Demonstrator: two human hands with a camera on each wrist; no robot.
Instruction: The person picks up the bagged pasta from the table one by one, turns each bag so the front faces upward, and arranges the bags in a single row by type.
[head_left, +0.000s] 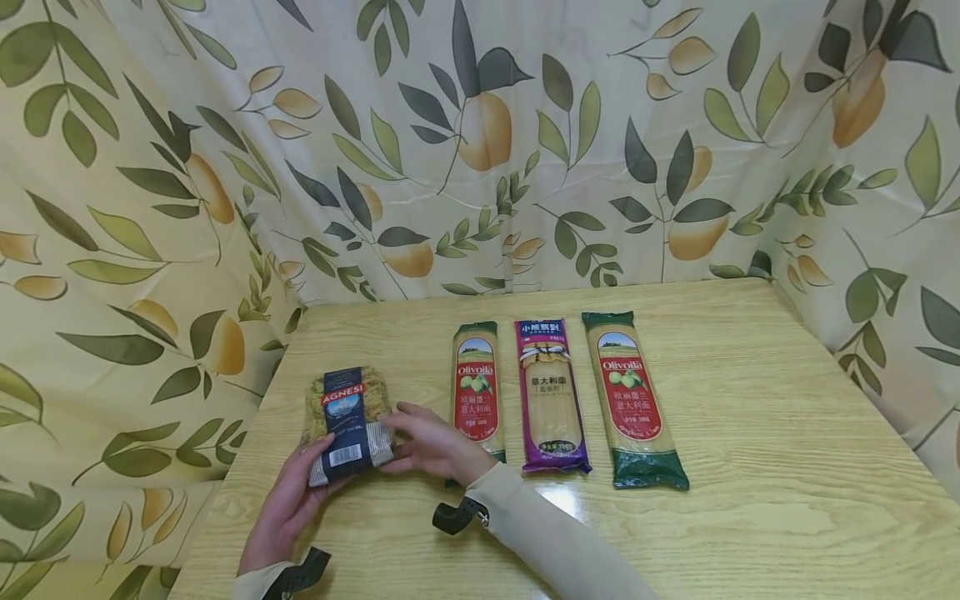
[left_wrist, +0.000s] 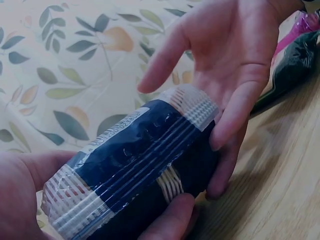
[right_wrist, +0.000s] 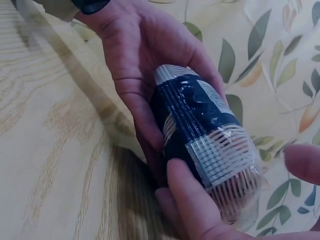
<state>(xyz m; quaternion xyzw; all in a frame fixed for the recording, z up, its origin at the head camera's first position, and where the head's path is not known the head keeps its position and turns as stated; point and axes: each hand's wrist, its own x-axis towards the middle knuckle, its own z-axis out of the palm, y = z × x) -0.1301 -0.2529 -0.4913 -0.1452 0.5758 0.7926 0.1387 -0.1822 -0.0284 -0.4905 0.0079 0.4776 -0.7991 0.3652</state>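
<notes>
A bag of Agnesi pasta [head_left: 345, 429], dark blue with a clear window on yellow pieces, is held over the left part of the table. My left hand [head_left: 288, 504] grips its near left corner, thumb on the front and fingers beneath. At the bag's right side is my right hand [head_left: 435, 442]. In the left wrist view the right hand's fingers [left_wrist: 232, 120] touch the bag's end and underside, while its extended thumb stands apart from the wrapper. The right wrist view shows the left hand [right_wrist: 145, 55] around the bag's far end.
To the right lie a green-and-red Olivoilà spaghetti pack [head_left: 474, 375], partly behind my right hand, a purple pasta pack [head_left: 551, 392] and another Olivoilà pack [head_left: 630, 392]. They rest on a wood-grain table [head_left: 765, 433]. Leaf-and-fruit patterned curtains [head_left: 480, 208] enclose the back and sides.
</notes>
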